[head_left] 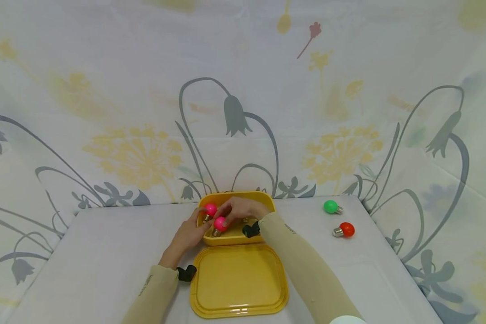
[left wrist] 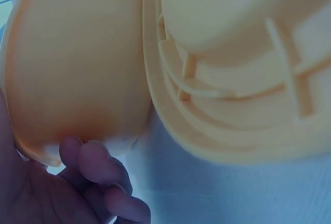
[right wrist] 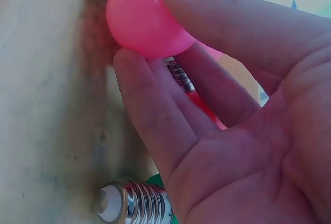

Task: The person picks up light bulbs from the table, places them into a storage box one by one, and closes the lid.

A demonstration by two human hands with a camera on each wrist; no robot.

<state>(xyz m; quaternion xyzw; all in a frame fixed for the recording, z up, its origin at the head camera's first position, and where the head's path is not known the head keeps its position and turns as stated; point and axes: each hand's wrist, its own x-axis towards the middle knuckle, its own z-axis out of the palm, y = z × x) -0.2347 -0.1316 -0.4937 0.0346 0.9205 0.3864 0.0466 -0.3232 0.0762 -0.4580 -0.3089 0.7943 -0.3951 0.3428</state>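
In the head view my right hand point(head_left: 243, 208) reaches into a yellow container point(head_left: 236, 241) and pinches a pink light bulb point(head_left: 220, 224) between thumb and fingertips. The right wrist view shows this bulb point(right wrist: 142, 17) close up, its metal screw base tipped away from the palm. Just behind it in the container is a second pink bulb point(head_left: 210, 209). My left hand point(head_left: 187, 235) grips the container's left wall, thumb over the rim; the left wrist view shows its curled fingers point(left wrist: 101, 164) against the wall. Inside lie a red bulb point(right wrist: 203, 106) and a green-edged bulb with a silver base point(right wrist: 147, 203), partly hidden by my right hand.
A yellow lid point(head_left: 239, 283) lies flat in front of the container, between my forearms. On the white table to the right are a green bulb point(head_left: 330, 206) and a red bulb point(head_left: 347, 229). A flower-patterned cloth point(head_left: 243, 58) hangs behind the table.
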